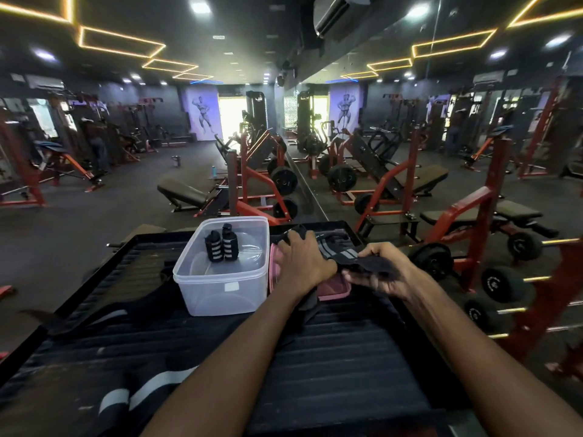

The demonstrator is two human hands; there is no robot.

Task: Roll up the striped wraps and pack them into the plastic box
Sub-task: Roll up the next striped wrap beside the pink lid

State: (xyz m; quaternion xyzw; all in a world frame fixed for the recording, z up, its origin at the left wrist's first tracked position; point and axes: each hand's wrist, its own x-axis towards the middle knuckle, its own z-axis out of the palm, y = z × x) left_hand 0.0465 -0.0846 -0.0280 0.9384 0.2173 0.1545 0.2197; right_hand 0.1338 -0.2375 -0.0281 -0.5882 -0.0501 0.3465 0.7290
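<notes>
Far left, lying loose across the dark ribbed mat (331, 357): a black striped wrap (138, 392) with pale bands near the bottom edge, and another dark strip (94, 320) trailing toward the left rim. Next along, a clear plastic box (220, 288) sitting open on the mat, with two rolled wraps (220, 244) standing upright side by side inside, touching each other near the box's far wall. Just beside the box on its right, a pink lid (334, 290), mostly hidden under cloth and hands. Over that lid, the left hand (303, 263), knuckles up, fingers curled down onto dark fabric at the far end; exact grip hard to tell. Stretched between the hands, an unrolled striped wrap (340, 253), grey bands showing. Right of it, the right hand (378, 275), thumb and fingers pinching the wrap's black end. Beyond the mat's right edge, red racks with dumbbells (501, 283).
</notes>
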